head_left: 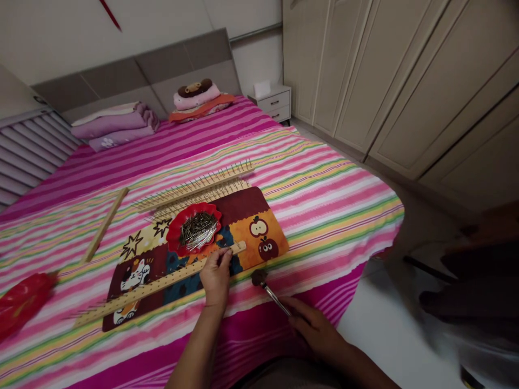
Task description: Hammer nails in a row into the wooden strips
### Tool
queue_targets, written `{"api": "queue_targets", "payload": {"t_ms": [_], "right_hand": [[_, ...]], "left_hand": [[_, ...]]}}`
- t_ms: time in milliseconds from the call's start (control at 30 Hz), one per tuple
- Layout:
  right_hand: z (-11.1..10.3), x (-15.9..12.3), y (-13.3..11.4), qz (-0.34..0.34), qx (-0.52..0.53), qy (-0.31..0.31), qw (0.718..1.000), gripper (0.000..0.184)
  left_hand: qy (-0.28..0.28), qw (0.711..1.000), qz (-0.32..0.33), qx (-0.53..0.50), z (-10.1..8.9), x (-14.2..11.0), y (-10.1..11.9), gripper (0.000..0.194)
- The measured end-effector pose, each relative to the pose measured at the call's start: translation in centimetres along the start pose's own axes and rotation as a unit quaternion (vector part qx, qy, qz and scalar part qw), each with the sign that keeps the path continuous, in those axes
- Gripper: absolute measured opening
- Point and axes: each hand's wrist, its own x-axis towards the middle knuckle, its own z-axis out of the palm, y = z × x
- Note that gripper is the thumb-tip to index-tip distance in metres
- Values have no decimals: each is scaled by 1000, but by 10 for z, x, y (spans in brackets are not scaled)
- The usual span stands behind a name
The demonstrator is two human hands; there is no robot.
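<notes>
My left hand (216,275) is at the right part of a pale wooden strip (174,276), thumb and forefinger pinched on a thin nail that is mostly hidden. A row of small holes or dots runs along the strip, and nails stick out at its left end. In my right hand (310,321) is a hammer (277,299) with a dark head and metal shaft, held just right of the strip. Behind my left hand, a red scalloped bowl (173,233) holds a heap of nails (198,229). Bowl and strip rest on a patterned mat (243,208).
Beyond the bowl lie wooden strips bristling with nails (198,188). A bare wooden strip (106,224) and a red plastic bag (26,302) are to the left. All are on a striped bed (324,189). Folded bedding (117,127) sits near the headboard; wardrobes (365,70) stand right.
</notes>
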Motion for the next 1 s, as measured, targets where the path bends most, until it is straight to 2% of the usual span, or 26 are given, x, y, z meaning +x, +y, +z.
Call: {"api": "queue_targets", "payload": {"t_ms": [67, 133, 300, 433, 567, 733, 867, 1000], "right_hand": [[4, 0, -15, 24, 31, -5, 999, 46], [8, 3, -37, 20, 53, -8, 998, 48], [11, 27, -96, -80, 0, 3, 997, 42], [14, 43, -112, -133, -57, -13, 989, 43], [17, 45, -111, -119, -105, -19, 987, 42], [10, 25, -105, -116, -106, -3, 988, 44], [0, 7, -75, -105, -129, -21, 986, 46], [-4, 2, -32, -117, -147, -56, 981, 45]], "left_hand": [[0, 999, 22, 26, -1, -1, -1, 28], [7, 998, 45, 44, -2, -1, -2, 28], [16, 994, 95, 59, -1, -1, -5, 27], [16, 994, 100, 48, -1, -2, -5, 24], [16, 994, 93, 63, -2, -2, -2, 19], [15, 994, 87, 60, 0, -1, 1, 16], [-8, 995, 85, 47, -7, -3, 4, 17], [18, 988, 117, 100, -36, 8, 14, 22]]}}
